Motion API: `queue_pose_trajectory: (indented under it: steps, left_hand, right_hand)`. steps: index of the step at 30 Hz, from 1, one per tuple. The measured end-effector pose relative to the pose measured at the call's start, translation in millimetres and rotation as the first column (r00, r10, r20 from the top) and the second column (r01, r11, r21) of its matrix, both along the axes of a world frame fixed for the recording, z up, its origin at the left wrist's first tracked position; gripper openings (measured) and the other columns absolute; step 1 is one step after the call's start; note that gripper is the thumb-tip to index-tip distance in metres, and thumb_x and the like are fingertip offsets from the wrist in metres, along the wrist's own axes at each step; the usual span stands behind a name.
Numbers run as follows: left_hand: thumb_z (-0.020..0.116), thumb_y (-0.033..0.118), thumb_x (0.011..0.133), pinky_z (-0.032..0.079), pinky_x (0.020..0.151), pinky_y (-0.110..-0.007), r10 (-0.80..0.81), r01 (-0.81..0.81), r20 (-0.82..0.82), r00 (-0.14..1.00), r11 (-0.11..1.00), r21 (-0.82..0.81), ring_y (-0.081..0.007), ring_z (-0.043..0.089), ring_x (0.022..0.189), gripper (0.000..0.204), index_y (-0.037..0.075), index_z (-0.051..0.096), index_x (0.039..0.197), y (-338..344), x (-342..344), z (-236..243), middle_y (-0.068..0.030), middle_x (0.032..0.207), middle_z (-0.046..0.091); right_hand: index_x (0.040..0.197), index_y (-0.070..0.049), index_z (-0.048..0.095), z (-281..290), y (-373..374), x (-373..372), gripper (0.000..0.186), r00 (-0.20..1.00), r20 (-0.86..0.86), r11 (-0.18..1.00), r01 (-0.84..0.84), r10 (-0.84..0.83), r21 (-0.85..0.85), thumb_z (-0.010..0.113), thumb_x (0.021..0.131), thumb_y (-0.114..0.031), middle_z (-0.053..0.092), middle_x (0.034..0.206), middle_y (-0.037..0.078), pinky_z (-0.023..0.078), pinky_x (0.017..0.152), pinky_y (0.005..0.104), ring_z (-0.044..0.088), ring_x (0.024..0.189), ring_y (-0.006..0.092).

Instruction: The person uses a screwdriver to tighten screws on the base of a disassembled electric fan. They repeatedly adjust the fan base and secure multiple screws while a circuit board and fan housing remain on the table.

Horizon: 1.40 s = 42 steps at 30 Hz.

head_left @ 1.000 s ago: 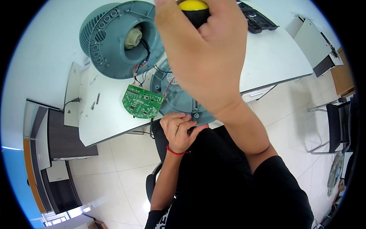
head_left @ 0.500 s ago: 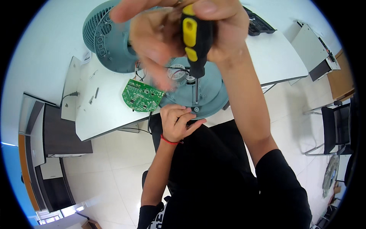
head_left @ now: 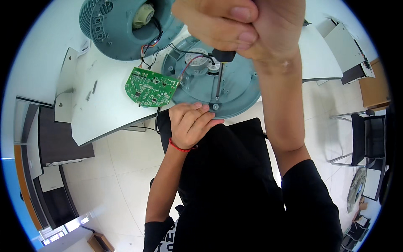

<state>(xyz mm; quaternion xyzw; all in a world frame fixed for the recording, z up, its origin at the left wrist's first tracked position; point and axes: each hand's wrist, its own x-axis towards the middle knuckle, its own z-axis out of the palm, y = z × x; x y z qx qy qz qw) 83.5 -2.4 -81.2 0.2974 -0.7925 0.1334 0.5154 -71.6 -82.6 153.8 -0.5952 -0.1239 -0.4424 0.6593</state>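
Note:
My right hand (head_left: 247, 29) is closed around a black-and-yellow screwdriver (head_left: 219, 82), whose handle is mostly hidden; its shaft points down to the round blue-grey plastic base (head_left: 233, 101). At that base's near rim, my left hand (head_left: 191, 124) grips the edge with curled fingers. A green circuit board (head_left: 151, 88) lies just left of the base, with wires running from it. Behind the board is a larger blue-grey housing (head_left: 119, 46) with a vented side and a pale motor (head_left: 142, 16) inside. Two round fittings (head_left: 196, 56) sit in the base under dark wires.
The white table (head_left: 98, 117) has small loose parts (head_left: 94, 87) at its left. A dark desk (head_left: 63, 134) stands at the left, a black chair (head_left: 363, 136) at the right. A black tool case at the back right is mostly hidden behind my right hand.
My right hand and fingers have shifted around the screwdriver handle, now covering most of it, with the shaft visible below. My left hand stays on the rim. The view has shifted slightly.

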Motion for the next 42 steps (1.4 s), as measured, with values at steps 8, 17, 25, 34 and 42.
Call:
queue_pose_trajectory:
  steps: [8, 17, 25, 34, 42]
  left_hand:
    - [0.091, 0.033, 0.064, 0.053, 0.082, -0.037, 0.028, -0.028, 0.001, 1.0, 0.999, 0.023, -0.0221, 0.063, 0.094, 0.034, 0.012, 0.075, 0.085, 4, -2, 1, 0.0003, 0.095, 0.069]
    - [0.091, 0.033, 0.064, 0.054, 0.083, -0.038, 0.044, -0.044, 0.004, 0.999, 0.999, 0.024, -0.0224, 0.063, 0.096, 0.034, 0.012, 0.075, 0.086, 5, -2, 0, 0.0004, 0.095, 0.07]
    - [0.091, 0.033, 0.065, 0.054, 0.083, -0.038, 0.032, -0.032, 0.008, 0.999, 0.999, 0.014, -0.0225, 0.063, 0.096, 0.033, 0.012, 0.075, 0.086, 3, -4, -1, 0.0002, 0.095, 0.071]
    - [0.091, 0.032, 0.065, 0.054, 0.083, -0.037, 0.041, -0.041, 0.008, 0.999, 0.999, 0.013, -0.0222, 0.064, 0.093, 0.033, 0.011, 0.075, 0.085, 5, -4, 2, 0.0002, 0.093, 0.071]
    - [0.091, 0.031, 0.063, 0.053, 0.08, -0.035, 0.041, -0.041, 0.009, 0.999, 0.999, 0.011, -0.0208, 0.064, 0.09, 0.033, 0.011, 0.075, 0.085, 4, -6, 5, 0.0003, 0.093, 0.071]
  right_hand:
    - [0.094, 0.004, 0.063, -15, 11, -4, 0.036, 0.97, -0.038, 0.97, 0.24, -0.238, 0.044, 0.035, 0.1, -0.018, 0.043, 0.045, 0.0, 0.028, 0.027, 0.0214, 0.03, 0.031, 0.0057]
    - [0.093, 0.003, 0.062, -28, 15, -5, 0.033, 0.938, -0.036, 0.935, 0.347, -0.346, 0.066, 0.038, 0.1, -0.019, 0.043, 0.046, 0.0, 0.028, 0.028, 0.0213, 0.03, 0.031, 0.0055]
    - [0.092, 0.003, 0.061, -37, 20, -12, 0.032, 0.901, -0.032, 0.897, 0.433, -0.432, 0.084, 0.04, 0.099, -0.019, 0.044, 0.046, -0.001, 0.028, 0.028, 0.0212, 0.031, 0.031, 0.0053]
    - [0.091, 0.002, 0.061, -55, 25, -15, 0.03, 0.837, -0.004, 0.832, 0.545, -0.548, 0.107, 0.042, 0.099, -0.02, 0.044, 0.047, -0.001, 0.028, 0.029, 0.0211, 0.031, 0.032, 0.0051]
    - [0.09, 0.001, 0.06, -66, 26, -14, 0.028, 0.752, 0.041, 0.749, 0.648, -0.658, 0.138, 0.044, 0.099, -0.021, 0.044, 0.047, -0.001, 0.028, 0.029, 0.0211, 0.031, 0.032, 0.0049]
